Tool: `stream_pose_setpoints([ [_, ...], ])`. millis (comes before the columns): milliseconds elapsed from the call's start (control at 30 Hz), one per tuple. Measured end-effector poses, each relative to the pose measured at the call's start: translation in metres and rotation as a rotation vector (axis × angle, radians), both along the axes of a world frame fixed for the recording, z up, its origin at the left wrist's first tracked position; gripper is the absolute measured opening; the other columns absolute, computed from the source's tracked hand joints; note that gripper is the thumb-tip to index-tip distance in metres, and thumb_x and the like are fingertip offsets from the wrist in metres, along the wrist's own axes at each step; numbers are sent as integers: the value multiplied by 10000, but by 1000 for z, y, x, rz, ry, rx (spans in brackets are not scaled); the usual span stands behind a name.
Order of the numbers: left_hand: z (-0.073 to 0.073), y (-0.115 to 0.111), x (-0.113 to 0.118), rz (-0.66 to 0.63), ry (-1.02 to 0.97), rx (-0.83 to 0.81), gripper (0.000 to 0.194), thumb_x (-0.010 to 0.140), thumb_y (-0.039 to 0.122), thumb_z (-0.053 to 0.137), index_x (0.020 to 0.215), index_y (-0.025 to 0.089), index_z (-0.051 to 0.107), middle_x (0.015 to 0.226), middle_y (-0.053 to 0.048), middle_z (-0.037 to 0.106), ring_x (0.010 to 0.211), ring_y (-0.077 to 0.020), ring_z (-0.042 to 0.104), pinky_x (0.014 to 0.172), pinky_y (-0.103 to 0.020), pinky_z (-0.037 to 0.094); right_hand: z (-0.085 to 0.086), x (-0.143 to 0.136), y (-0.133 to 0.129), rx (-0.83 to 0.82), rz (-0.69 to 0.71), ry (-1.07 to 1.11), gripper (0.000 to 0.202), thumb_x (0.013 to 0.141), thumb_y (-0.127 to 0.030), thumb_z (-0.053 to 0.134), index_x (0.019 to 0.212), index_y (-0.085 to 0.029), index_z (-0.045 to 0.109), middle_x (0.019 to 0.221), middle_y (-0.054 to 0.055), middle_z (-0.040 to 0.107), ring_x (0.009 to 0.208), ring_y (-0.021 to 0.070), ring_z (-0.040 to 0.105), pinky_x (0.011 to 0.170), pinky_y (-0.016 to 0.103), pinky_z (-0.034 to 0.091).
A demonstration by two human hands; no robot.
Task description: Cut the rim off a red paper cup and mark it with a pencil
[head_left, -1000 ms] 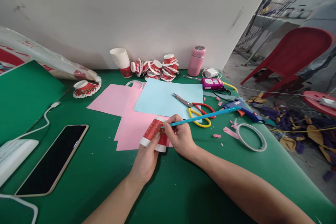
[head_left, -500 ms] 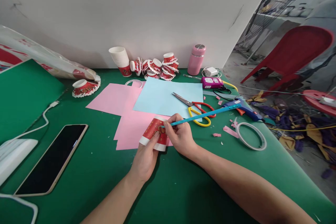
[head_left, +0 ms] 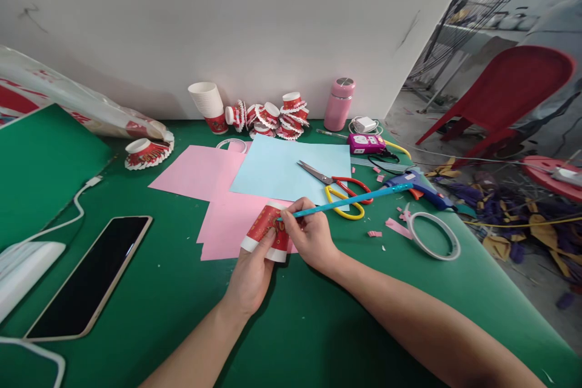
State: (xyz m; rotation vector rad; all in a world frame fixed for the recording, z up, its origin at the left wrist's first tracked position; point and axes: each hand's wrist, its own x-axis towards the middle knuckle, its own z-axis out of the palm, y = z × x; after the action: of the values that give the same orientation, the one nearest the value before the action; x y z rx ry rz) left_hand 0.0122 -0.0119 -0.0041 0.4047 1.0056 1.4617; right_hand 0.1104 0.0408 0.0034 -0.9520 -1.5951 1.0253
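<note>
My left hand (head_left: 254, 273) grips a red and white paper cup piece (head_left: 261, 224), its thumb lying across the printed side. Pinched in my right hand (head_left: 313, 233) is a long blue stick (head_left: 359, 197), whose near end meets the red surface. The stick slants up to the right over the handles of scissors (head_left: 322, 176). Beneath the scissors lies light blue paper (head_left: 277, 163), with pink sheets (head_left: 195, 170) under and beside it.
Cut cups (head_left: 268, 114), stacked cups (head_left: 207, 103) and a pink bottle (head_left: 339, 104) stand by the wall. At right are a glue gun (head_left: 422, 188) and a tape ring (head_left: 434, 236). A phone (head_left: 91, 276) lies at left.
The far end of the blue stick has shifted slightly left and down. Both hands keep nearly the same place and the same holds.
</note>
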Motion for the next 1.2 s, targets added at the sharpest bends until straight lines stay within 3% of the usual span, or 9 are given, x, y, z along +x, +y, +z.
stream_pose_setpoints([
  [367,2,0,1,10,-18,-13,275,720,303,669,988,241,658,1073,-22,671,1135,-246,526,959,-366,388,1,2,0,14,-12,-31,154,785,-279,470,667,-205,407,471,-72,382,401,70,326,390,190,274],
  [1200,4,1,-1,-8,-8,-19,282,748,292,648,1024,229,644,1109,-32,655,1150,-245,514,946,-351,409,-2,2,1,34,-2,15,138,793,-257,468,679,-206,412,485,-73,390,402,71,329,385,188,270],
])
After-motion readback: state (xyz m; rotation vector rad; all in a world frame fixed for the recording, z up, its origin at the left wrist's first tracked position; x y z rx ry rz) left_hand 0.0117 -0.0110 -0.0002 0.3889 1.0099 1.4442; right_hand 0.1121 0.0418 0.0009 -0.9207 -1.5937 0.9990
